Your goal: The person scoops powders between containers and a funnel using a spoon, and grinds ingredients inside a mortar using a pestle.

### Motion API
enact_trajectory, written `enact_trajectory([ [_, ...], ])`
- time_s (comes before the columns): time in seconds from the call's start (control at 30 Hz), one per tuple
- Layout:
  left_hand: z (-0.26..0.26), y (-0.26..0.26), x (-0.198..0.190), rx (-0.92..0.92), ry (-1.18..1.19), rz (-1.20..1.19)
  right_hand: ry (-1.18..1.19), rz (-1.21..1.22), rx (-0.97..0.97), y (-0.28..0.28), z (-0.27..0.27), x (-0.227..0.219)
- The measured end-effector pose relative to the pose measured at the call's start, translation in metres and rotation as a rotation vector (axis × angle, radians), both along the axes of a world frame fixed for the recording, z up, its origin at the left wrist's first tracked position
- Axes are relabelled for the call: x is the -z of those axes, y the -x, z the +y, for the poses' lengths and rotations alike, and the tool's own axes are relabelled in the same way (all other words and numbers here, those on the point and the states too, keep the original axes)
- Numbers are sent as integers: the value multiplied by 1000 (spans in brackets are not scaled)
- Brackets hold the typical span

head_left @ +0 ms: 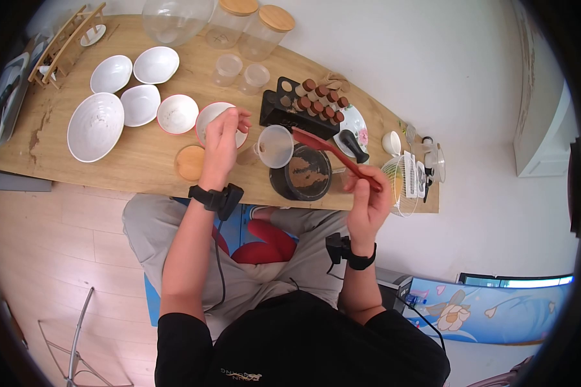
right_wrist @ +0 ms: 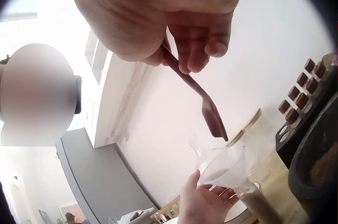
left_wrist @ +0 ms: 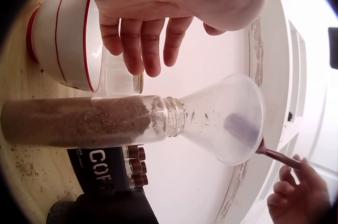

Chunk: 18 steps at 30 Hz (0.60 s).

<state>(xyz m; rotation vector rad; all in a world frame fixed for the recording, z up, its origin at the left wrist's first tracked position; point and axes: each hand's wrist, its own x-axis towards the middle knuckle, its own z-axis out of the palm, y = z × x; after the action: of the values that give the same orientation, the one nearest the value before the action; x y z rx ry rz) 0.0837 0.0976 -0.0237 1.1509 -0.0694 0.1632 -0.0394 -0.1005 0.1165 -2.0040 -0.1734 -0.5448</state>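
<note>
My right hand [head_left: 370, 201] grips the handle of a reddish-brown spatula [head_left: 332, 149]. Its head overlaps the mouth of a translucent funnel [head_left: 275, 146] in the left wrist view. The funnel's stem sits in the neck of an upright clear bottle [left_wrist: 90, 122], which is largely filled with brown powder. Beside bottle and funnel is my left hand [head_left: 221, 143], fingers loosely extended and holding nothing. Just right of the funnel stands a black pot [head_left: 283, 187] with brown powder inside.
Left of my left hand are a red-rimmed bowl [head_left: 178, 115], several white bowls [head_left: 95, 128] and a round wooden lid [head_left: 190, 162]. Behind the pot, a black rack [head_left: 274, 111] holds cork-topped vials [head_left: 319, 100]. A wire basket [head_left: 400, 187] stands at right; wooden-lidded jars [head_left: 266, 35] stand at the back.
</note>
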Motion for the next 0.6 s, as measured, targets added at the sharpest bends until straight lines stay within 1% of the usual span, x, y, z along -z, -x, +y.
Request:
enact_trajectory([
  [0.13,1,1,-2,-1,-22,3,-70,24,69,-2,-22,-3],
  [0.2,1,0,-1,-3,-21,3,-38,55,105,-3,-34,0],
  [0.27,0,0,0,-5,-20,5,6,138,185,-4,-44,8],
  [0.3,0,-1,2,-2,-49,2,6,138,185,-5,-48,14],
  [0.37,0,-1,2,1,-78,-1,161,209,203,-6,-58,27],
  [0.4,0,0,0,-3,-51,0,161,209,204,-5,-59,32],
  [0.47,-1,0,0,-8,-26,2,364,227,215,-5,-51,40],
  [0.6,0,-1,2,-2,-60,0,389,207,159,5,-27,52],
])
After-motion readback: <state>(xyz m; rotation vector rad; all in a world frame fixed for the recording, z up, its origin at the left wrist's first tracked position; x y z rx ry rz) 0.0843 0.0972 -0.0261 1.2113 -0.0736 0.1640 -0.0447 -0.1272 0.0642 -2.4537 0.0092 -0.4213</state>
